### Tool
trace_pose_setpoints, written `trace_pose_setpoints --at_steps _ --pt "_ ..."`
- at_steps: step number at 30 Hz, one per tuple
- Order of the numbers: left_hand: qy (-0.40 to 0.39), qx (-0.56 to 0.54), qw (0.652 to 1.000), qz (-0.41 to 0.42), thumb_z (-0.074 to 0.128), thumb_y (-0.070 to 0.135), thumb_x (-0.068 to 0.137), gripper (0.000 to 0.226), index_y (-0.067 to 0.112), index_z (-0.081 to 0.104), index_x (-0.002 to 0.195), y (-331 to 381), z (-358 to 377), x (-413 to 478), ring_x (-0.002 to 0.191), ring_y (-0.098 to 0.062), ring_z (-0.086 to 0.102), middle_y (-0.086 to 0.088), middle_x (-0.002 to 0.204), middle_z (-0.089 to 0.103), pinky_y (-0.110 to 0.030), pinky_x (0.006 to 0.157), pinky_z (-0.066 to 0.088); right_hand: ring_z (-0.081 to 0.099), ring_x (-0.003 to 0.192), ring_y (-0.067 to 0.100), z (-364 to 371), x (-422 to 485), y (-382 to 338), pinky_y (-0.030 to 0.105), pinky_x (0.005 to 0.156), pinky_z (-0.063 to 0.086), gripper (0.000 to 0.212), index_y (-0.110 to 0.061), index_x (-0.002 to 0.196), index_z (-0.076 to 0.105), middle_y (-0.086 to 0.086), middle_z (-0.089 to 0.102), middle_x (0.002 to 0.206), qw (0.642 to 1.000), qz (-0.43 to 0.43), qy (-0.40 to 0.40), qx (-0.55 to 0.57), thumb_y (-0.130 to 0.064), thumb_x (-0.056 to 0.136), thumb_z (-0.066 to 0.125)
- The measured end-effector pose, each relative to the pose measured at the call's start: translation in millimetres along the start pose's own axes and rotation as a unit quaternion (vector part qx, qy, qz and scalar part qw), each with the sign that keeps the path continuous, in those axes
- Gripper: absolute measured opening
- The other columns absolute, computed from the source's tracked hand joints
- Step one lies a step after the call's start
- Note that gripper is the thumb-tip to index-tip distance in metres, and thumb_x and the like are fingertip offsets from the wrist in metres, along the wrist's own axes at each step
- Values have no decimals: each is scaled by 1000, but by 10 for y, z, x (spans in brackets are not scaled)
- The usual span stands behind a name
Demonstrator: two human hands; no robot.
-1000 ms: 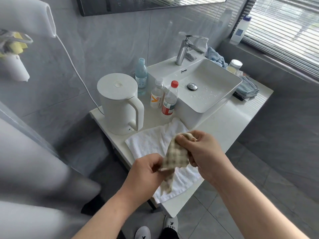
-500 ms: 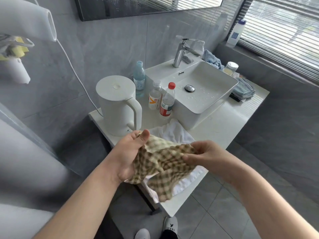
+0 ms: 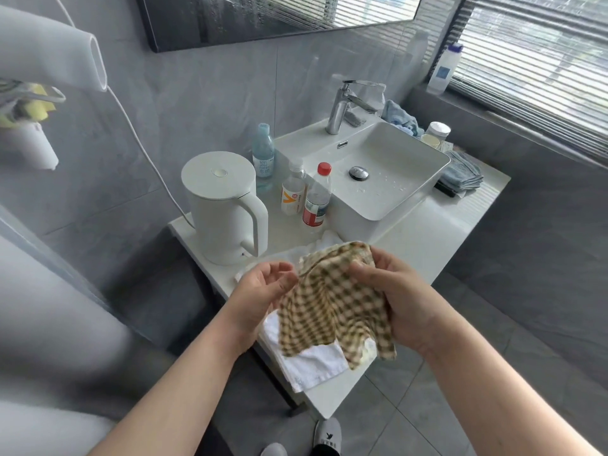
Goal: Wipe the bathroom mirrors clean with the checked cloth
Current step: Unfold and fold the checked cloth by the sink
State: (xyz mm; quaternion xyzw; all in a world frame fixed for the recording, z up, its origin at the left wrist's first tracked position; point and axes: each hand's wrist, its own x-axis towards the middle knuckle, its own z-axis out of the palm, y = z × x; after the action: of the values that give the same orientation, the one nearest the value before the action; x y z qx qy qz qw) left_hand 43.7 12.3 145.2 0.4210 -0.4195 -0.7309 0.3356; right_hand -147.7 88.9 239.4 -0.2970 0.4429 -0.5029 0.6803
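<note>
Both forearms reach out low over the front edge of the white bench (image 3: 437,238). The right hand (image 3: 391,297) is turned palm inward, thumb and curled fingers pinching the upper part of the checked cloth (image 3: 332,311), which hangs spread out below it, in the air above a white towel (image 3: 312,363) lying on the bench. The left hand (image 3: 263,291) is palm up beside the cloth, fingers loosely curled and gripping nothing; whether its fingertips brush the cloth's left edge I cannot tell.

The mirror (image 3: 263,18) hangs on the grey wall above, well apart from the cloth, with only its lower part in view.

Counting what stands around: one white kettle (image 3: 223,205) with its cord running up the wall, one square basin (image 3: 388,179) with one chrome tap (image 3: 342,106), and three small bottles (image 3: 317,199) between kettle and basin: one blue, one with an orange label, one red-capped. One more bottle (image 3: 442,69) stands on the window ledge. Behind the basin sit two white jars (image 3: 436,131) and a crumpled blue rag (image 3: 399,118), and a folded grey cloth (image 3: 460,174) lies just beyond the basin.

Half a second ago the left hand gripped the cloth's left side and both hands stretched it between them; now it has let go and opened, and the cloth dangles from the right hand alone. A second ago the cloth was bunched small between both hands.
</note>
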Motion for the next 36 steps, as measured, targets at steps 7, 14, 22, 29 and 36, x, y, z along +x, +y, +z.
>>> trace_pose_setpoints --at_steps 7,14,22,29,36 --pt "121 -89 961 -231 44 1 94 26 2 57 116 -575 164 -14 91 -26 61 -14 102 62 -40 71 55 65 90 28 18 2 -94 48 91 47 22 -15 96 77 16 69 103 996 -13 43 71 -17 87 58" --pt "-127 -98 970 -181 83 33 72 67 27 57 133 -545 249 -57 128 -19 55 3 133 64 -47 108 45 69 100 31 1 -10 -120 52 91 54 45 -3 127 60 20 68 117 983 -15 48 176 -22 87 53" --pt "-113 -379 915 -84 56 25 78 52 3 62 125 -346 66 34 117 -39 58 -21 129 61 -53 100 46 73 92 33 -112 -73 -84 49 70 60 32 2 97 77 21 72 108 974 3 82 210 -17 73 67" --pt "-80 -411 902 -101 89 -4 61 73 -4 59 128 -231 179 1 116 -35 65 -23 129 63 -45 91 58 71 99 37 -105 -46 -54 58 78 57 37 3 107 73 23 69 116 969 23 118 217 -22 87 53" --pt "-42 -365 916 -160 67 -9 76 73 11 44 143 -192 111 -36 116 -38 64 -25 128 64 -51 93 55 71 104 31 -134 30 -58 52 80 59 38 0 127 60 18 70 118 956 5 188 227 -23 98 49"
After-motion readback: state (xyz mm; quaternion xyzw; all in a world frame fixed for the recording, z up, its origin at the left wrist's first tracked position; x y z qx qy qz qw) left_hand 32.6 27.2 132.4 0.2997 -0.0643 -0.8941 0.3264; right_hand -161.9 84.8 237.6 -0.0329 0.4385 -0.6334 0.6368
